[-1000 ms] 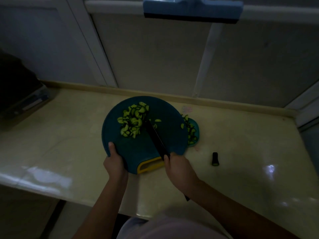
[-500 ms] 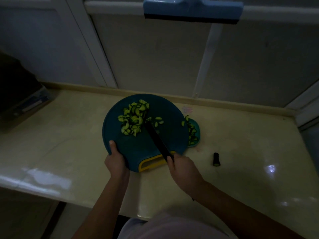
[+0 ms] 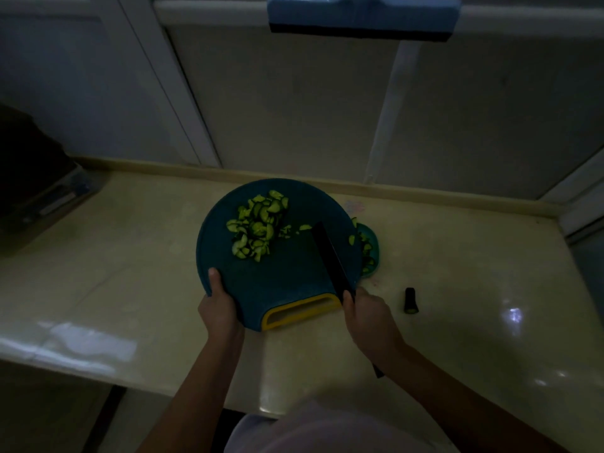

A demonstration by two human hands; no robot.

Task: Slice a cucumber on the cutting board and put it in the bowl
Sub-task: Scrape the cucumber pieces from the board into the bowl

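Note:
A round teal cutting board (image 3: pixel 287 282) with a yellow handle is held over the counter, its right edge covering part of a teal bowl (image 3: pixel 372 250). A pile of cucumber slices (image 3: pixel 256 230) lies on the board's upper left, and a few slices show in the bowl. My left hand (image 3: pixel 218 305) grips the board's lower left rim. My right hand (image 3: pixel 367 317) holds a dark knife (image 3: pixel 331 261), its blade lying across the right side of the board, apart from the pile.
A cucumber end piece (image 3: pixel 411 300) stands on the cream counter (image 3: pixel 130 263) right of my right hand. A dark box (image 3: pixel 32 188) sits at the far left. White cabinet doors rise behind, and a blue bar (image 3: pixel 362 16) hangs overhead.
The knife blade has swung from the board's middle, beside the pile, to its right side. The board has shifted slightly, and a few slices now lie loose right of the pile.

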